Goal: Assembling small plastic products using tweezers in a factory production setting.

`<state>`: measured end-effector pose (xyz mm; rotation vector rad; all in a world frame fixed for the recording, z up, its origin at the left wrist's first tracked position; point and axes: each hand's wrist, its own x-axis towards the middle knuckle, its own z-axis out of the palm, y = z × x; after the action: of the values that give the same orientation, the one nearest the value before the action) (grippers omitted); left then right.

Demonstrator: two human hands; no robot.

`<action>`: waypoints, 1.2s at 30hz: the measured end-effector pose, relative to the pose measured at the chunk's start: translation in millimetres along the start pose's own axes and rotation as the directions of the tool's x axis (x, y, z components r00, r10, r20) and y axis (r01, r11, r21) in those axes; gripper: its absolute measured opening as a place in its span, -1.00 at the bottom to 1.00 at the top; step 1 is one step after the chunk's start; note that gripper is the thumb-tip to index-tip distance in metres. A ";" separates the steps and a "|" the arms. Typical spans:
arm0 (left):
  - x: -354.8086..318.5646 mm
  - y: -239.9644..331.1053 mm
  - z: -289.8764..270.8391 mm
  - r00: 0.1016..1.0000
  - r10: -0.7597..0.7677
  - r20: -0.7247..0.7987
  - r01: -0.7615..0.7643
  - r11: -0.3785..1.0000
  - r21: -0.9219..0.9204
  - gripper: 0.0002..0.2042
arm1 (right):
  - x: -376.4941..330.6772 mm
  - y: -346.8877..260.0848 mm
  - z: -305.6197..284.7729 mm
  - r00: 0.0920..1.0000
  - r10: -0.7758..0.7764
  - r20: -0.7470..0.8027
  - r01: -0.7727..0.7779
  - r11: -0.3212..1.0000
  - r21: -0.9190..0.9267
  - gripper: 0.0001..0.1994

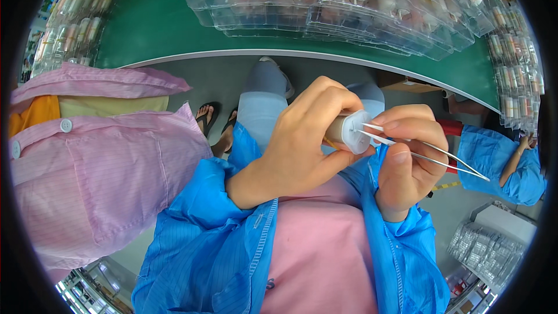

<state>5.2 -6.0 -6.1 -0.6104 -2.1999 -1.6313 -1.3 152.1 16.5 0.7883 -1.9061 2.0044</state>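
Observation:
Above my lap, my left hand is wrapped round a small beige cylinder with a white end, the end turned to the right. Most of its body is hidden behind my fingers. Metal tweezers are pinched in my right hand, between thumb and fingers. Their two tips meet the white end of the cylinder, slightly apart from each other. Whether the tips grip anything there is too small to tell.
A green table stands ahead, with stacked clear plastic trays holding several pale parts. More filled trays rise at the far left and right. A person in pink striped clothing is close on my left; another in blue sits at right.

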 end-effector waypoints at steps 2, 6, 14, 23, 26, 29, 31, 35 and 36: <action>0.8 1.0 5.2 0.997 -0.036 -0.070 0.030 0.997 -0.075 -0.56 | -0.1 -1.0 1.7 0.999 0.036 -0.016 -0.035 0.999 0.031 -0.82; -5.5 3.3 6.6 0.988 -0.152 -0.022 0.147 0.977 -0.156 -0.55 | -0.5 -2.1 2.9 0.998 0.067 -0.021 -0.065 0.996 0.065 -0.81; -3.6 16.8 1.6 0.972 -0.232 -0.037 0.233 0.972 0.026 -0.46 | 1.5 0.8 3.0 0.995 0.099 0.004 -0.099 0.989 0.112 -0.81; -3.2 18.4 0.6 0.969 -0.243 -0.032 0.245 0.968 0.058 -0.46 | 1.2 0.8 5.0 0.990 0.140 -0.026 -0.134 0.977 0.163 -0.83; -4.6 17.4 2.1 0.967 -0.252 -0.031 0.253 0.965 0.064 -0.46 | 0.8 1.0 4.9 0.989 0.144 -0.027 -0.138 0.976 0.168 -0.83; -3.7 18.2 1.8 0.964 -0.262 -0.035 0.264 0.963 0.051 -0.49 | 0.9 1.7 4.4 0.989 0.143 -0.025 -0.136 0.976 0.172 -0.82; -3.9 12.9 3.3 0.978 -0.204 -0.042 0.206 0.977 0.049 -0.54 | 0.5 2.8 4.6 0.992 0.127 -0.018 -0.122 0.978 0.169 -0.82; -2.8 7.9 6.0 0.983 -0.178 -0.034 0.178 0.984 -0.013 -0.64 | -0.8 2.0 4.6 0.995 0.099 0.008 -0.099 0.983 0.156 -0.83; -2.9 7.4 6.8 0.984 -0.173 -0.037 0.171 0.985 -0.036 -0.65 | -1.2 1.5 4.7 0.995 0.098 0.015 -0.099 0.983 0.153 -0.83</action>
<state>11.5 1.9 -3.4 -0.4016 -2.2551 -1.7515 -0.1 147.5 14.6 0.7532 -1.8450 2.2333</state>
